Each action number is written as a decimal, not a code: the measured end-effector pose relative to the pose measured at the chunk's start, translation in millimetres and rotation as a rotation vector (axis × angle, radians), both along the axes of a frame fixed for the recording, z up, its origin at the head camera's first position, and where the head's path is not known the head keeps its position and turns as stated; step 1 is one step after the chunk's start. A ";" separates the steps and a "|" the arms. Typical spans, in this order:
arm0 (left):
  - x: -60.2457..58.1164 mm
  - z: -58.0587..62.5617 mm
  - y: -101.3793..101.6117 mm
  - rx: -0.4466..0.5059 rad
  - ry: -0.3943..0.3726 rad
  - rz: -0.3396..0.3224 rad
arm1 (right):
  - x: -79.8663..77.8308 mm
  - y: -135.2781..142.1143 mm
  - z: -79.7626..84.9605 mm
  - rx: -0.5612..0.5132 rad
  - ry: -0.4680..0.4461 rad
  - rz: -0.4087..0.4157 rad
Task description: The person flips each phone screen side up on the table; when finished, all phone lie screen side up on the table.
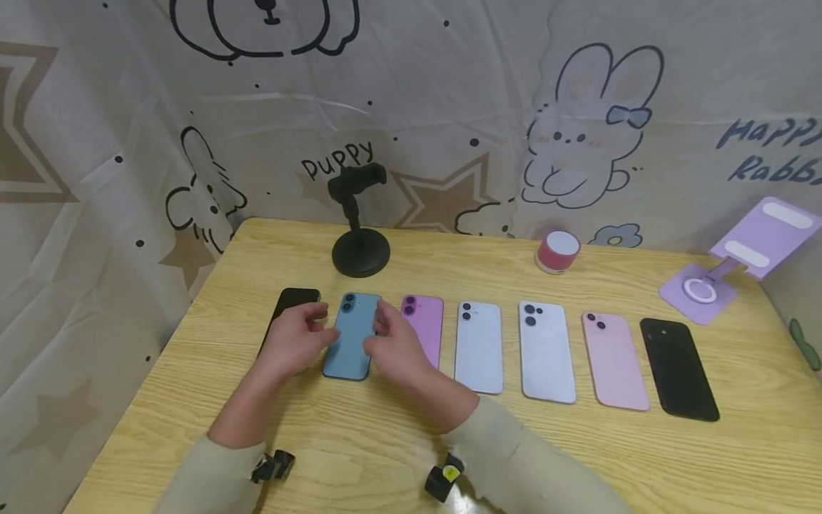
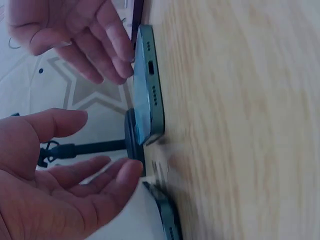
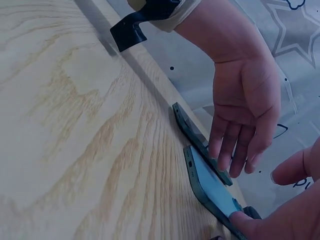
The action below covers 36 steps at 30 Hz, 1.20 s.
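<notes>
A blue phone (image 1: pixel 352 343) lies back-up on the table, its two camera lenses at the far end. My left hand (image 1: pixel 297 340) hovers at its left side, fingers loosely bent and thumb over the phone's edge. On the right side my right hand (image 1: pixel 399 345) has its fingertips close at the phone's edge. The left wrist view shows the left hand (image 2: pixel 65 185) with nothing between thumb and fingers. A black phone (image 1: pixel 299 295) is partly hidden under the left hand. Beside the right hand lies a purple phone (image 1: pixel 427 323), partly covered by it.
Further right in the row lie a white phone (image 1: pixel 479 350), a second white phone (image 1: pixel 547 353), a pink phone (image 1: pixel 616 363) and a black phone (image 1: pixel 679 371). Behind stand a black phone stand (image 1: pixel 361 253), a red-and-white round object (image 1: pixel 557 253) and a purple stand (image 1: pixel 696 294).
</notes>
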<state>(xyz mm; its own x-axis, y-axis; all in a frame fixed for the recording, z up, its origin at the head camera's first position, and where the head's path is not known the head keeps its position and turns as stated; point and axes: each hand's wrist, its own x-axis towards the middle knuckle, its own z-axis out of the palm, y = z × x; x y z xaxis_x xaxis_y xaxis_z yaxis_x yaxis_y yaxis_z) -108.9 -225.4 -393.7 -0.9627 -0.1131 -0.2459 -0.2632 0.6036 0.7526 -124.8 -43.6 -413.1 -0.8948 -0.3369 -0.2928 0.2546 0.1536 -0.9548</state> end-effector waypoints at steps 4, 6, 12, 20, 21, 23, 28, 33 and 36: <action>-0.5 -2.8 5.4 -0.017 -0.023 0.027 | 2.3 -0.4 0.8 0.003 -0.015 -0.014; -0.5 -4.3 7.1 -0.008 -0.034 0.043 | 3.2 -1.0 0.2 -0.001 -0.020 -0.028; -1.4 -6.4 9.8 0.038 -0.060 0.066 | 3.6 -2.5 -4.0 -0.044 -0.028 -0.077; -5.2 -4.6 9.8 0.143 -0.088 0.115 | 5.4 -4.8 -4.2 -0.062 -0.024 -0.144; -5.6 -4.3 9.8 0.156 -0.086 0.123 | 5.4 -5.4 -3.6 -0.061 -0.025 -0.150; -6.4 -3.8 9.8 0.181 -0.081 0.137 | 5.2 -6.5 -2.2 -0.057 -0.026 -0.163; -6.9 -4.0 9.7 0.198 -0.084 0.163 | 3.2 -10.2 0.5 -0.054 -0.033 -0.199; -7.2 -4.3 9.5 0.207 -0.097 0.203 | -1.7 -13.0 2.6 -0.047 -0.033 -0.225; -7.8 -4.9 9.7 0.207 -0.102 0.215 | -4.2 -13.8 3.6 -0.038 -0.034 -0.237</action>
